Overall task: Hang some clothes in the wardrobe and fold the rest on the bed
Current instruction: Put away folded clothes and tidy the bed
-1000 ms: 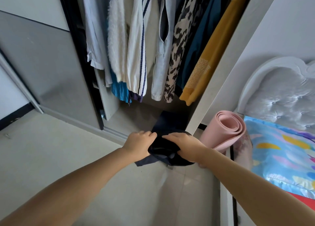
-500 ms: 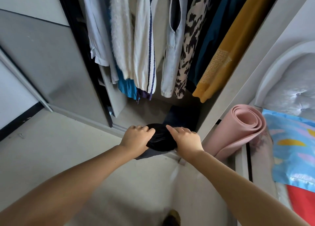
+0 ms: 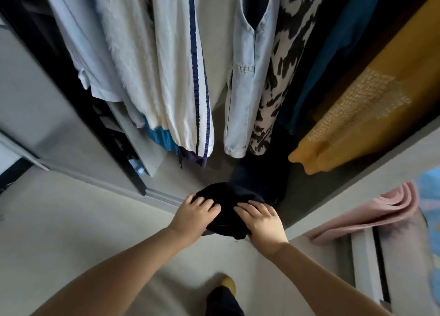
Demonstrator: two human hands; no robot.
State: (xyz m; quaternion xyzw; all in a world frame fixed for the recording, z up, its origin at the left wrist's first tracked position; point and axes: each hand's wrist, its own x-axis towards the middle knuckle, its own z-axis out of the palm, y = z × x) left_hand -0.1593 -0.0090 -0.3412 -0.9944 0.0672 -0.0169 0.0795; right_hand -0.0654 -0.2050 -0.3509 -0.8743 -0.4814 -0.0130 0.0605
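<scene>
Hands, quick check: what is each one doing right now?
Left hand: fingers curled over the dark garment, holding it.
Right hand: fingers spread on top of the same garment, gripping its other side.

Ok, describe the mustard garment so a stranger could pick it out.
Look inside the open wardrobe at the row of hanging clothes. The mustard garment hangs at the far right end, beside a teal one. It is the only yellow piece.

rolled pink mat, grey floor
</scene>
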